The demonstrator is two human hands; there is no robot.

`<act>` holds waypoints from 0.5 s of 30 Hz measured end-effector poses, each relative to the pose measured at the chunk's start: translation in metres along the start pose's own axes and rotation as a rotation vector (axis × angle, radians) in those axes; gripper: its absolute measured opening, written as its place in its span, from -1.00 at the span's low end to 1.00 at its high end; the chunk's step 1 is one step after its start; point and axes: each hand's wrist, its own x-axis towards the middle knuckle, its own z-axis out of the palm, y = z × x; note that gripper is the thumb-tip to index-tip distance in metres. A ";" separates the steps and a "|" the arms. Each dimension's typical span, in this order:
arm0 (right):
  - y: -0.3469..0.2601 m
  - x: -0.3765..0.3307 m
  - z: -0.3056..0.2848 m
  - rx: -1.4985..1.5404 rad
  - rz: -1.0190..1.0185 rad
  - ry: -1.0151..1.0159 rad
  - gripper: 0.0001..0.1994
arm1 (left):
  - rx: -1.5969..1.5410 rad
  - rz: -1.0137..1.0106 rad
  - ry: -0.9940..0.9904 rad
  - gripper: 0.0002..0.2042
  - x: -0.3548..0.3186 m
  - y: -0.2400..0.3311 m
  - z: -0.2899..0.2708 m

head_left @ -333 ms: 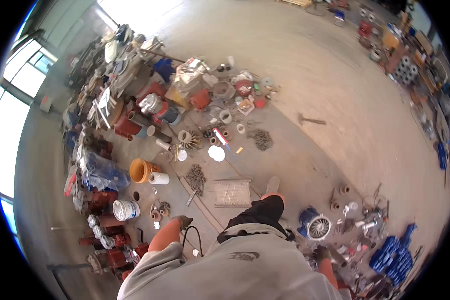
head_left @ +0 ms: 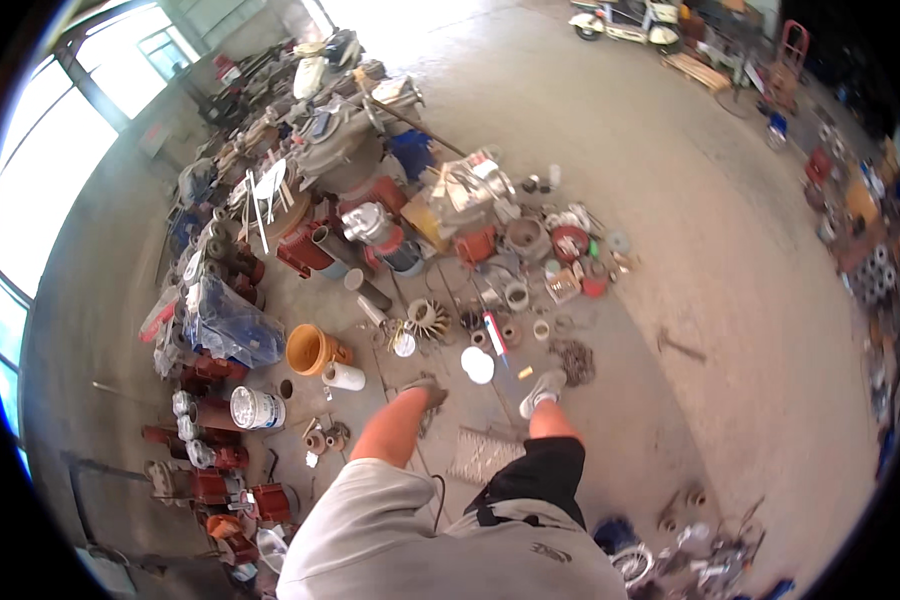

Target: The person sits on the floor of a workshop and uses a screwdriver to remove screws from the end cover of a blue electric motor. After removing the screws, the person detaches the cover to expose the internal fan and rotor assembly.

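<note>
My left hand [head_left: 426,391], in a dark grey glove, reaches forward over the floor, above a heap of chain [head_left: 427,424] that it partly covers. Its fingers are too small and blurred to make out. Nearest to it are a white cylinder [head_left: 344,376], a pair of white round discs [head_left: 478,365] and a ribbed metal plate [head_left: 484,455]. A black cable [head_left: 440,500] loops beside my left arm. My right hand is out of the picture. My shoe [head_left: 543,393] stands beside a second heap of chain [head_left: 574,362].
An orange bucket [head_left: 312,350] and a white bucket [head_left: 256,408] stand at the left, beside red machine parts [head_left: 210,487]. Piled pumps and castings [head_left: 342,150] fill the far left. A hammer [head_left: 681,346] lies on the right floor. A blue motor [head_left: 618,537] sits at lower right.
My view has turned and moved forward, so the floor items sit lower or farther right. My left hand has swung forward over the chain. My right hand has left the picture.
</note>
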 end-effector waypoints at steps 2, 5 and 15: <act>-0.095 0.009 0.019 -0.055 -0.027 0.019 -0.69 | -0.205 0.162 0.117 -0.40 0.076 0.076 -0.044; -0.220 0.025 0.063 -0.087 -0.080 0.044 -0.68 | -0.301 0.208 0.015 -0.51 0.114 0.192 -0.180; -0.436 0.026 0.136 -0.139 -0.072 0.059 -0.66 | -0.239 0.518 0.103 -0.53 0.307 0.221 -0.256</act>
